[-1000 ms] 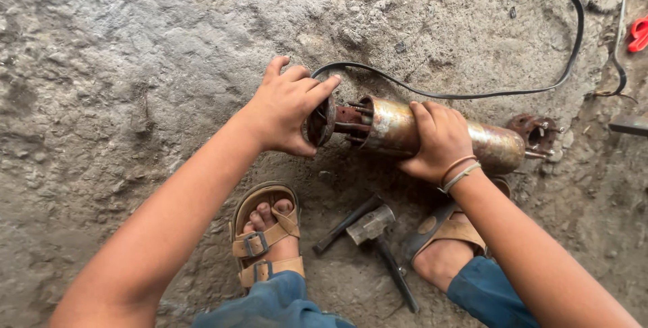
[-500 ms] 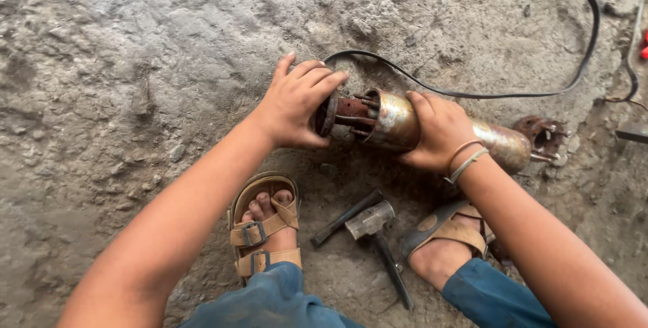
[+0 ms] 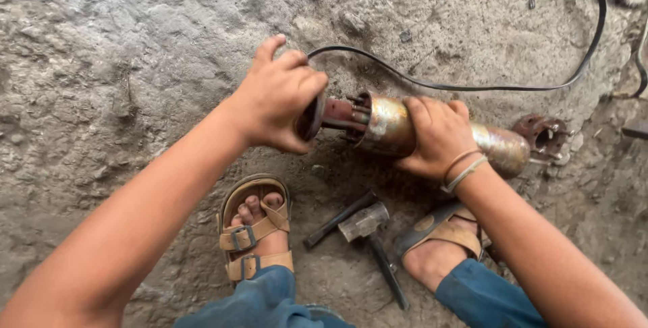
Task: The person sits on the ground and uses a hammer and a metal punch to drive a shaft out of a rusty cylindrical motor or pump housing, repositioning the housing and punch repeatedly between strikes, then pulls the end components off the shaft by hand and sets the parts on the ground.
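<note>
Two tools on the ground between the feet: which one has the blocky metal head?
The hammer, nearer the right foot: a blocky grey head on a dark handle running toward the person. The dark rod beside it, nearer the left sandal, is a plain bar.

A rusty metal cylinder [image 3: 499, 147] lies on its side on the rough ground [image 3: 135, 65]. The left hand [image 3: 280, 98] is wrapped over the dark end cap [image 3: 312, 117] at its 9 o'clock end. The right hand [image 3: 439, 135] clasps the cylinder's middle. A black cable [image 3: 472, 88] curves away at 12 o'clock. A hammer [image 3: 368, 227] lies at 6 o'clock, between two sandalled feet [image 3: 256, 230].
</note>
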`<state>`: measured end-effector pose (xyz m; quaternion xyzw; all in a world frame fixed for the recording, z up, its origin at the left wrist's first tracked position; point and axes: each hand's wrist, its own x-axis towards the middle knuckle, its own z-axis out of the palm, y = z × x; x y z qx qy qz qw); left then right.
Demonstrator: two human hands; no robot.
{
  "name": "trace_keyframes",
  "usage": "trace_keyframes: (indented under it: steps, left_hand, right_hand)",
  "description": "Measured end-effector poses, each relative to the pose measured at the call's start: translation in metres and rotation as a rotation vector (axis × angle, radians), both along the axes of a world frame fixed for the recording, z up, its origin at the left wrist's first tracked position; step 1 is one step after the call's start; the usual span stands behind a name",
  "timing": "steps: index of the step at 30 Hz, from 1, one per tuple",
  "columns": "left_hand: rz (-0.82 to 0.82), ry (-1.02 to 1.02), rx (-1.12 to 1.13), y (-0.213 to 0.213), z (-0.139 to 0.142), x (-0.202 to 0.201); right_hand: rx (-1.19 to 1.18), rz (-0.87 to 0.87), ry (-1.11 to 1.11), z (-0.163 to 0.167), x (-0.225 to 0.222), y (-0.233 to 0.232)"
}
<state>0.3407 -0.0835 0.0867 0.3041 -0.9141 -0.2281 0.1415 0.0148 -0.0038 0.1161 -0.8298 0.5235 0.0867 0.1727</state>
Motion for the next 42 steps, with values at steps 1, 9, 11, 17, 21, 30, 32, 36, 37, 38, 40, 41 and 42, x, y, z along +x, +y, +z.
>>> trace_keyframes:
  steps: [1,9,11,17,21,30,32,36,37,38,40,41,42]
  left_hand:
    - [0.006,0.004,0.015,0.001,0.002,0.002]
    - [-0.002,-0.115,-0.187,-0.001,0.023,0.018]
    - [-0.003,-0.063,-0.117,0.000,0.024,0.019]
    - [0.110,-0.069,0.054,0.011,0.037,0.017]
    - [0.242,0.035,0.069,0.018,0.057,0.009]
    - [0.311,-0.007,0.034,0.019,0.084,-0.014]
    - [0.293,-0.033,0.102,0.020,0.080,-0.013]
    - [0.326,0.123,0.332,0.020,0.056,-0.002]
    - [0.347,0.192,0.320,0.022,0.050,0.002]
    - [0.368,0.260,0.308,0.026,0.043,0.006]
    - [0.524,0.344,0.303,0.039,0.032,0.010]
    - [0.657,0.360,0.307,0.050,0.027,0.009]
    - [0.786,0.375,0.313,0.059,0.023,0.007]
  right_hand:
    - [-0.024,0.004,-0.004,0.001,0.000,0.000]
    - [0.000,-0.028,-0.044,0.001,-0.002,0.003]
    - [-0.028,-0.027,-0.052,-0.001,-0.004,0.004]
    - [0.015,-0.080,-0.035,0.007,0.001,0.002]
    - [-0.033,-0.085,-0.177,0.027,0.029,0.000]
    - [0.070,-0.367,-0.953,0.019,0.095,0.007]
    - [0.129,-0.380,-0.973,0.017,0.091,0.008]
    - [0.152,-0.355,-0.906,0.012,0.091,0.007]
    - [0.095,-0.328,-0.860,0.009,0.094,0.005]
    - [0.039,-0.300,-0.816,0.006,0.098,0.004]
    - [-0.024,-0.300,-0.782,-0.001,0.105,0.000]
    - [-0.034,-0.329,-0.792,-0.005,0.106,-0.002]
    - [-0.043,-0.362,-0.801,-0.007,0.107,-0.005]
